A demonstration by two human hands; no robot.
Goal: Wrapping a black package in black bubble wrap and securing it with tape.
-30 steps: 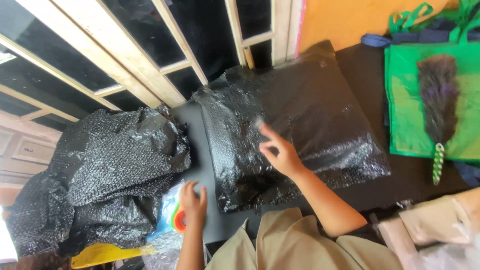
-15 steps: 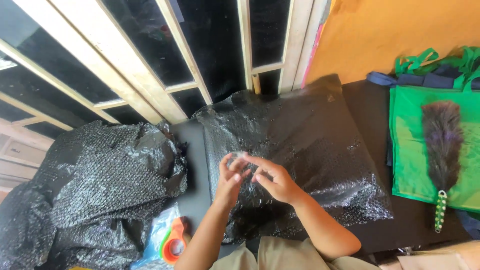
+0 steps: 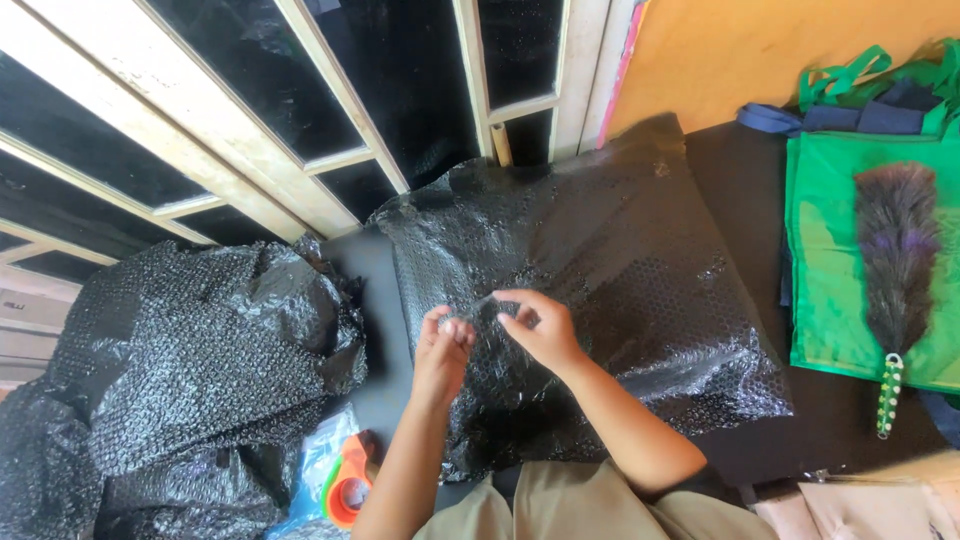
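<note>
Over the black bubble-wrapped parcel (image 3: 580,290), your left hand (image 3: 443,345) and right hand (image 3: 537,325) are pinching a clear tape strip (image 3: 482,305) taut between closed fingertips.

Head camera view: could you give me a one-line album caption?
Both hands, left and right, pinch clear tape above a black bubble-wrapped parcel.
</note>
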